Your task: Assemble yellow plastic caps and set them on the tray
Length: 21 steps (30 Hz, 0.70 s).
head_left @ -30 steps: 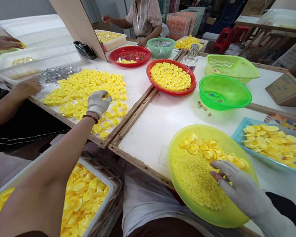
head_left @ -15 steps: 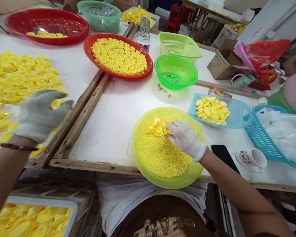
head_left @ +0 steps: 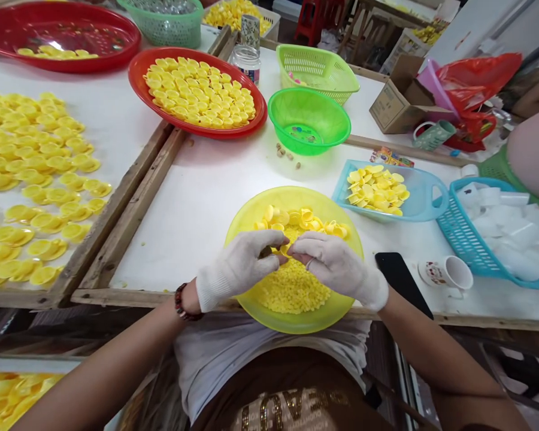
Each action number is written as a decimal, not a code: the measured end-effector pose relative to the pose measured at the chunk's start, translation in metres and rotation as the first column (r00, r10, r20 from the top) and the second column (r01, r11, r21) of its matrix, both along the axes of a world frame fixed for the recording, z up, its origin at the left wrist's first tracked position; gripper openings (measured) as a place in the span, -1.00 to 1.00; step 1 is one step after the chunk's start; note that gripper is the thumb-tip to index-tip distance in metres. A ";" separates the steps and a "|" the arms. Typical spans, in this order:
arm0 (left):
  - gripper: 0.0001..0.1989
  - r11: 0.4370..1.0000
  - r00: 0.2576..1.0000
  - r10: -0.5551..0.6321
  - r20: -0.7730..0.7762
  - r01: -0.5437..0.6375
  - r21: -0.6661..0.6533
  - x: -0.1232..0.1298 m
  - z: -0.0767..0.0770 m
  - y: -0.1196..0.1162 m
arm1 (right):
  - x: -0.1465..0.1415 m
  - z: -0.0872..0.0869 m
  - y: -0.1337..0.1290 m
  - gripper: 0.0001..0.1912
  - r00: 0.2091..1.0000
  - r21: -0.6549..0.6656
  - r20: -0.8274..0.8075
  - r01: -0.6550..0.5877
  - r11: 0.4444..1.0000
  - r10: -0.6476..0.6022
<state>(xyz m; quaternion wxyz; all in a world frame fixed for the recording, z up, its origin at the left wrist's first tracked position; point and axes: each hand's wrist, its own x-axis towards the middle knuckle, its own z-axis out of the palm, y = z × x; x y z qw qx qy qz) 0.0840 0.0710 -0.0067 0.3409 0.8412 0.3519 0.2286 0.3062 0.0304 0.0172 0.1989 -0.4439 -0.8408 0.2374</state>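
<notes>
My left hand (head_left: 247, 261) and my right hand (head_left: 339, 264), both in white gloves with bare fingertips, meet over a yellow round tray (head_left: 291, 323). Their thumbs and fingers are pinched closed and almost touch. A bit of yellow shows between the fingertips, but I cannot make out what it is. Below them, small yellow pellets (head_left: 291, 296) lie heaped in the tray. Several small yellow plastic cups (head_left: 312, 220) sit along its far side, behind the fingers.
Rows of yellow plastic pieces (head_left: 45, 221) cover the left board, bordered by wooden strips (head_left: 130, 221). A red tray (head_left: 197, 124) of yellow cups and a green bowl (head_left: 309, 123) stand behind. Rightward are a blue scoop (head_left: 422, 197), a phone (head_left: 402, 281), a mug (head_left: 447, 275) and a blue basket (head_left: 480, 239).
My left hand has come from the yellow pieces on the left board to the tray. My right hand has drawn back from the cups and meets it. The view has shifted slightly.
</notes>
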 end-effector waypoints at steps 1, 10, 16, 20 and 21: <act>-0.78 1.000 1.000 0.024 -0.020 -0.023 0.020 -0.004 -0.002 -0.001 | 0.003 0.000 -0.005 -0.78 0.999 -0.040 0.031 0.036 0.999 -0.035; -0.75 0.984 0.909 0.054 -0.414 0.021 0.174 -0.004 -0.004 -0.021 | -0.019 -0.029 -0.027 -0.75 0.932 -0.344 0.351 0.042 0.938 0.087; -0.74 0.994 0.953 0.073 -0.295 -0.045 0.101 -0.003 0.001 -0.024 | -0.015 -0.018 -0.024 -0.92 0.993 -0.237 0.114 0.043 0.970 -0.016; -0.82 0.998 0.984 0.053 -0.169 -0.045 0.054 0.002 -0.002 -0.029 | -0.018 -0.009 -0.021 -0.88 0.997 -0.025 -0.033 0.064 0.998 -0.064; -0.84 0.998 0.989 0.055 -0.138 -0.049 0.045 0.003 -0.003 -0.030 | -0.018 -0.007 -0.021 -0.86 0.997 -0.003 -0.034 0.066 0.998 -0.066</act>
